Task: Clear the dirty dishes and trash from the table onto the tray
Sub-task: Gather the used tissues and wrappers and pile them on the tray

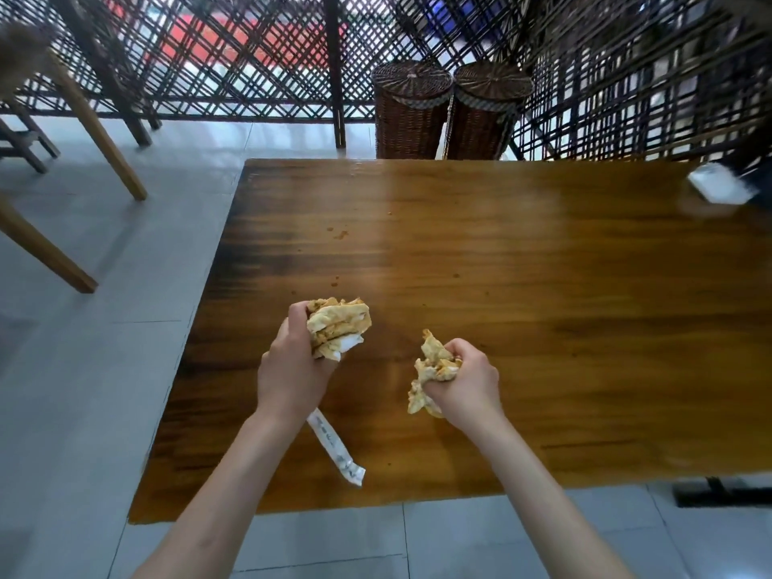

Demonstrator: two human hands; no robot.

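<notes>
Two bare forearms, left hand (292, 369) and right hand (470, 380), with no sleeves, gloves, rings or watches visible.

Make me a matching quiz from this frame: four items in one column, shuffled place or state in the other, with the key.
Items:
1. big wad of stained napkins
2. small wad of stained napkins
3. chopstick wrapper
4. wicker baskets

Places or states:
A. lying flat on the table near its front edge, partly under the left wrist
B. standing on the floor past the table's far edge
C. gripped in the left hand
D. gripped in the right hand

Pairs: 1-C, 2-D, 3-A, 4-B
</notes>
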